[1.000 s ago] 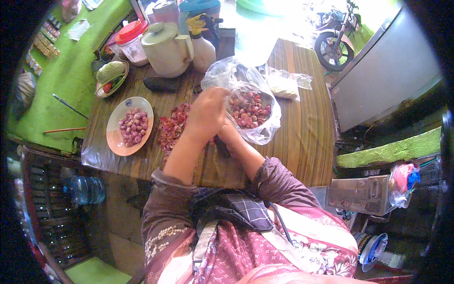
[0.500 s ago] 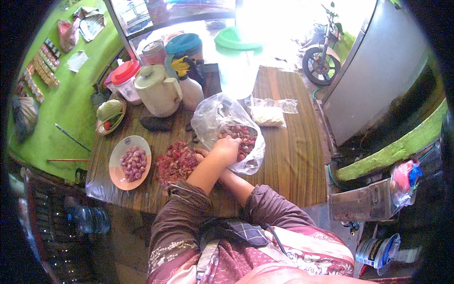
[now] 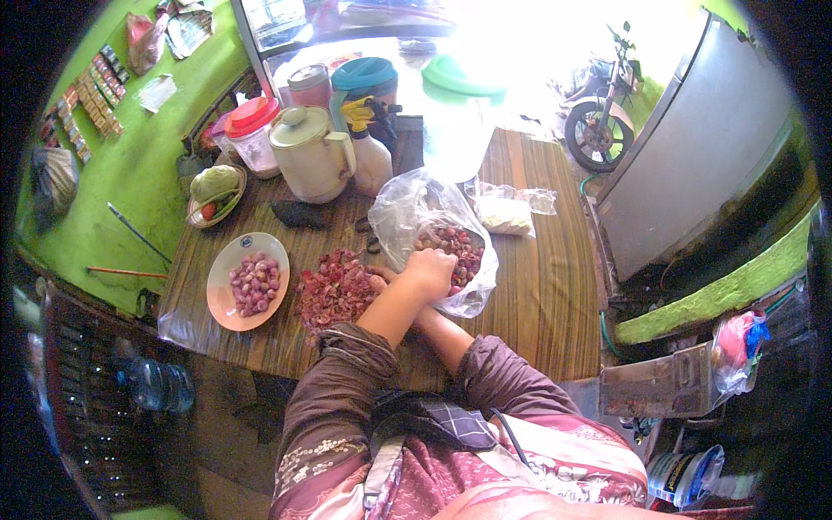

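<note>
My left hand (image 3: 434,272) crosses over my right arm into the open clear plastic bag (image 3: 400,213) of red shallots (image 3: 464,251); its fingers are curled among them, and what they hold is hidden. My right hand (image 3: 381,282) lies under the left forearm, mostly hidden, beside a heap of papery red peels (image 3: 330,289). Left of the heap, an oval plate (image 3: 224,300) holds pink shallots (image 3: 256,282). Small dark items (image 3: 370,235), too small to name, lie between heap and bag. A packet of pale contents (image 3: 504,217) lies right of the bag.
At the back of the wooden table (image 3: 546,303) stand a cream jug (image 3: 302,160), lidded tubs (image 3: 252,147), a spray bottle (image 3: 372,162) and a green-lidded container (image 3: 455,139). A vegetable basket (image 3: 212,199) sits at back left. A fridge (image 3: 676,156) and motorbike (image 3: 598,130) are beyond, right.
Since a second ago my left hand has moved from above the bag's left side down and right onto the shallots inside. My view has tilted up, showing more of the window.
</note>
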The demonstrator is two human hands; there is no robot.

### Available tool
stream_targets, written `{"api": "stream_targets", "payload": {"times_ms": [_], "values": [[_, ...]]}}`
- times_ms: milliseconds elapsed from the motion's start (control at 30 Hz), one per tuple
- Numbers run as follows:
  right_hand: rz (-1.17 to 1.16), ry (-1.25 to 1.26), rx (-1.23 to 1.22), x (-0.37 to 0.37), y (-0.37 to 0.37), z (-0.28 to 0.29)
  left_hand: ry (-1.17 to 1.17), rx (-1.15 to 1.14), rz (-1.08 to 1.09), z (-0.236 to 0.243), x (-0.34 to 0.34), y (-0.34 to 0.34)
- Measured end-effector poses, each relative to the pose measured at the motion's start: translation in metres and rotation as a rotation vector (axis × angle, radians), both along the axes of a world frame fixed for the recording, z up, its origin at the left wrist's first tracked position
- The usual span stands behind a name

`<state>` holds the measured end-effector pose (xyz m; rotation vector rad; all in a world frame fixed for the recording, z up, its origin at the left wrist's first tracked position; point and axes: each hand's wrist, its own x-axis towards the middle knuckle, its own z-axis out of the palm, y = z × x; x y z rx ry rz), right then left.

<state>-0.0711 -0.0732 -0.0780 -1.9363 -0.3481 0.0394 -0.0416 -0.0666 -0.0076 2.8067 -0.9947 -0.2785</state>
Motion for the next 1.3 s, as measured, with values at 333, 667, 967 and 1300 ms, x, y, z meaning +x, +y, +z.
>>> {"api": "stream_targets", "payload": {"times_ms": [333, 667, 967, 1300], "values": [[-0.058, -0.041, 0.392, 0.011, 0.007, -0.031, -0.262, -0.624, 0.205, 0.028, -0.015, 0.017], [0.086, 0.314, 0.554, -0.001, -0.009, 0.012, -0.115, -1.346, 0.627, 0.002, -0.036, 0.121], [0.247, 0.387, 0.628, -0.022, -0.011, 0.054, 0.002, -1.501, 0.647, -0.041, -0.038, 0.131], [0.274, 0.205, 0.319, -0.021, -0.009, 0.046, 0.169, -1.651, 0.619, -0.043, -0.039, 0.137]]}}
